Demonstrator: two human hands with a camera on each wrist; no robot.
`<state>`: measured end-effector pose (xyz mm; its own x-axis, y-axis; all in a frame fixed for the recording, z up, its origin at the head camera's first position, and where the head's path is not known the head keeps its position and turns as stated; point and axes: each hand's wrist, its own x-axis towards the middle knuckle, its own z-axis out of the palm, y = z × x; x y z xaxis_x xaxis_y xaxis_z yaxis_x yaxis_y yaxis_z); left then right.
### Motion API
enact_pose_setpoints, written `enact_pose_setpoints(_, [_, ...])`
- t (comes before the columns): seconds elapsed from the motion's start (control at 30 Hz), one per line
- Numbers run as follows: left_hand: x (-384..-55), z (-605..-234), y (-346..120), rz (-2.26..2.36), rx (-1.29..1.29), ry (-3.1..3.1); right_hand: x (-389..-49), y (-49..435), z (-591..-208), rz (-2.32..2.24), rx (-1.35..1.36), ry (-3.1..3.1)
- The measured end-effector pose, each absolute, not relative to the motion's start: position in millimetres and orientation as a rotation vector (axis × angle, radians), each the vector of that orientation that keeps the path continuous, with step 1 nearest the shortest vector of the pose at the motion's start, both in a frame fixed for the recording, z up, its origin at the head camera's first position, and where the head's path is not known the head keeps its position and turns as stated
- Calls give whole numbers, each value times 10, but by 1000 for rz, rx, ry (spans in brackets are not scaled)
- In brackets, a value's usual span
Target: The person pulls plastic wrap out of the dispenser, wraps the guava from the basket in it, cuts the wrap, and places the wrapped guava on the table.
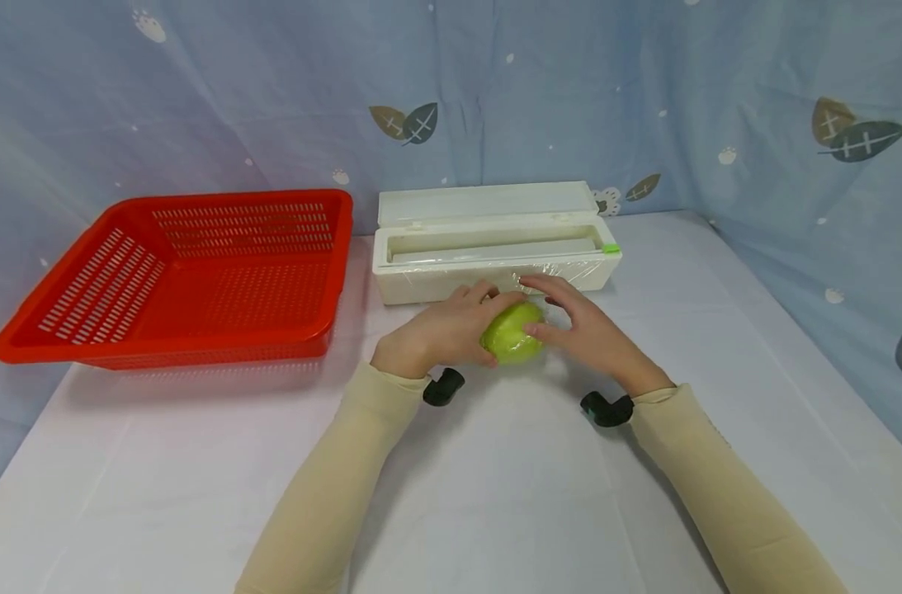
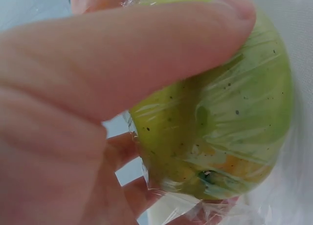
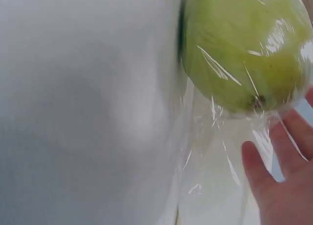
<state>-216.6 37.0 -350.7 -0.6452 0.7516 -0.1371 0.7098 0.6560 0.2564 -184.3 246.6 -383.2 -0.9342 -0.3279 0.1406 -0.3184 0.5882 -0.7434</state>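
A yellow-green pear (image 1: 516, 337) with dark specks is covered in clear plastic film (image 2: 244, 100), close over the white table in front of a white box. My left hand (image 1: 451, 332) grips it from the left; in the left wrist view the thumb (image 2: 195, 36) lies across the fruit and other fingers show behind it. On the pear's right side, my right hand (image 1: 586, 332) has its fingers spread, thumb near the pear's edge. Loose film (image 3: 222, 161) hangs from the pear beside those fingers in the right wrist view.
The long white box (image 1: 451, 286), lid raised, holds a pale roll (image 1: 495, 251) and has a green piece (image 1: 611, 248) on its right corner. A red plastic basket (image 1: 317, 334) stands on the left. Behind is a blue patterned curtain (image 1: 495, 107).
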Motion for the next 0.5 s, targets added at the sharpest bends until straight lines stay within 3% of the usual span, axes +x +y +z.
enact_pose_setpoints(0.33, [-2166,-3481,310,334,1150,2638,-1795,2464,-3610,-1561,-314,2963])
enact_pose_setpoints(0.5, [-2183,-3527,335,357,1135,2611,-1825,2600,-3735,-1571,-168,3054])
